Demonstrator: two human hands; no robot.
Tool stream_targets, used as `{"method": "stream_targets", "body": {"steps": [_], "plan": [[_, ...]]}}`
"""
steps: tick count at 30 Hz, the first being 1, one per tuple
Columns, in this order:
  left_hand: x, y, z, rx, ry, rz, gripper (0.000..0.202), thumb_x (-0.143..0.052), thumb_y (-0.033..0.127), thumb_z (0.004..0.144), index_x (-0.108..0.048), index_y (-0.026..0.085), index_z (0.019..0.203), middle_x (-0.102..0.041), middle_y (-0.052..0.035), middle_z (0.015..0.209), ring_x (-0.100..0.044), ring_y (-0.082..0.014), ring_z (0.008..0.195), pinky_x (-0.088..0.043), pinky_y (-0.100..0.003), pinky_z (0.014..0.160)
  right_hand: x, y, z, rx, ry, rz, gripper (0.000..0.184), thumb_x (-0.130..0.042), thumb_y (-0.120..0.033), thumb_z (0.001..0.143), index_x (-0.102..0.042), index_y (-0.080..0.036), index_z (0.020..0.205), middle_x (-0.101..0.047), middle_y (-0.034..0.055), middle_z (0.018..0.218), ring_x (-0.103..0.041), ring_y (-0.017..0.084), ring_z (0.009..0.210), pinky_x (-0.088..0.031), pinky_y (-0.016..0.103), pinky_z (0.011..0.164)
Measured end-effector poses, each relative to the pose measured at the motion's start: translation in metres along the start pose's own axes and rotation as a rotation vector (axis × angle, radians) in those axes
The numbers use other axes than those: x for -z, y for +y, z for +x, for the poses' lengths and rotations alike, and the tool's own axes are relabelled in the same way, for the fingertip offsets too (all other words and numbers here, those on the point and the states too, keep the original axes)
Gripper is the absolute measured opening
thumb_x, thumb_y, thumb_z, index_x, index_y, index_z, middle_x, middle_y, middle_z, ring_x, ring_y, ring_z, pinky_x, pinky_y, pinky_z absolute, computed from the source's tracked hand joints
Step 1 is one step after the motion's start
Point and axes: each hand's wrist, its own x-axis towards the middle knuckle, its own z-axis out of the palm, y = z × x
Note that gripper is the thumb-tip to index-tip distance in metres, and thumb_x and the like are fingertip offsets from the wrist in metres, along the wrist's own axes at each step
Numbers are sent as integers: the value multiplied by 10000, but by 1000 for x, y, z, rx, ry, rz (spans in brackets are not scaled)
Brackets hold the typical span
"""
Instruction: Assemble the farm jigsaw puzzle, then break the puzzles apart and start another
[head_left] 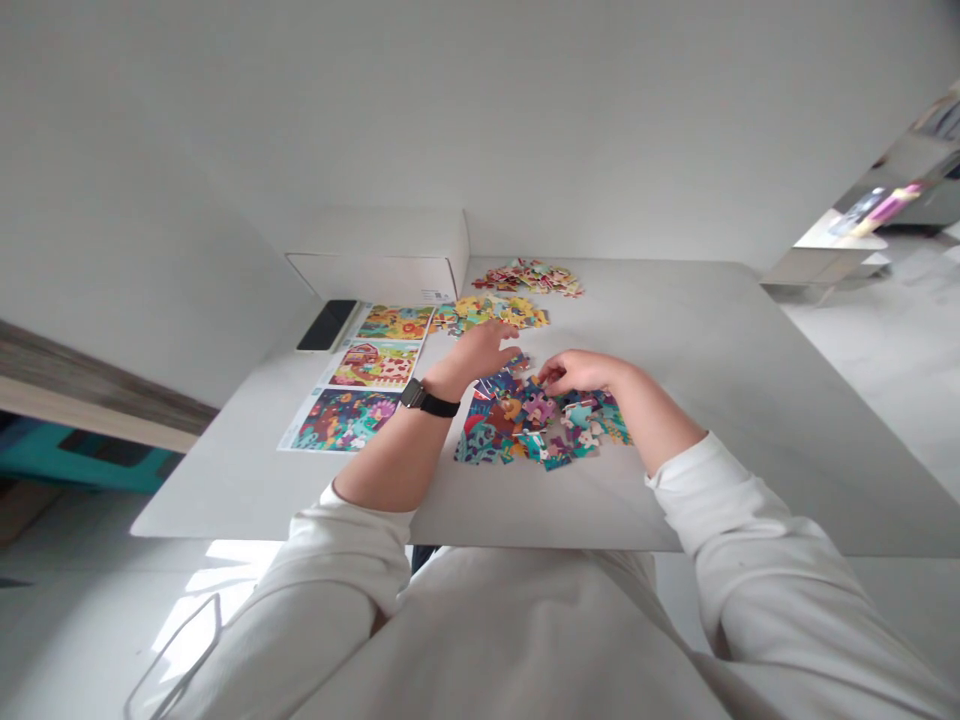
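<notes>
A pile of blue, teal and purple puzzle pieces (541,428) lies on the white table (735,400) in front of me. My left hand (480,350), with a black watch on the wrist, rests flat at the pile's far left edge, fingers stretched out over the pieces. At the pile's far edge my right hand (579,372) has its fingers pinched together on a small puzzle piece. The two hands are close together, a few centimetres apart.
A yellow pile of pieces (491,313) and a red and white pile (529,277) lie farther back. Three picture cards (371,365) sit at the left, beside a black phone (328,325). A white box (382,258) stands against the wall.
</notes>
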Motion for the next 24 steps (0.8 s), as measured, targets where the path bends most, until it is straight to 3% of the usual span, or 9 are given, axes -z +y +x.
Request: {"method": "stream_targets", "body": {"steps": [3,7,11,14,19,22,24], "plan": [[16,12,-16,-97,-29,-119,337,-650,361,987,-743,233,1285,-746,-68,1346,-687,-245,1235,-509,-358,1120,1,0,-1,18,-30,-70,288,-892,-316,710,-832,-201,967,-820,10,924,-712,204,863,-509,269,799],[28,31,-59,-231,-85,-189,352,-631,460,1028,-738,228,1271,-758,-86,1262,-706,-246,1185,-532,-348,1056,2,6,1,50,-19,5,282,-875,-392,715,-805,-196,906,-809,23,910,-695,215,860,-517,305,842],[8,46,-108,-228,-99,-151,400,-766,458,951,-722,227,1275,-751,-102,1230,-715,-269,1139,-556,-369,1007,4,10,2,51,58,167,327,-840,-434,765,-776,-181,962,-796,48,981,-681,203,905,-511,331,927],[-14,56,-132,-247,-120,-106,334,-796,402,930,-740,223,1206,-745,-99,1221,-705,-282,1157,-548,-400,1030,6,9,-1,4,123,209,339,-821,-451,798,-756,-179,990,-768,35,930,-645,170,811,-510,296,835],[-32,69,-143,-263,-90,-99,253,-778,322,938,-752,237,1175,-759,-80,1225,-701,-274,1174,-528,-406,1064,1,9,-12,-58,304,54,306,-739,-482,900,-749,-179,943,-747,25,849,-614,162,728,-471,264,711],[-34,71,-140,-272,-86,-153,162,-724,271,971,-762,238,1126,-779,-64,1191,-716,-253,1155,-535,-383,1042,-3,10,-18,-74,417,-101,294,-671,-451,959,-773,-177,941,-775,42,883,-672,195,802,-491,280,774],[-35,71,-138,-263,-74,-194,121,-694,254,984,-768,236,1078,-792,-59,1153,-729,-245,1129,-543,-375,1023,-5,10,-25,-70,501,-168,269,-689,-404,955,-791,-170,1040,-803,87,1031,-712,220,927,-510,294,862]]}}
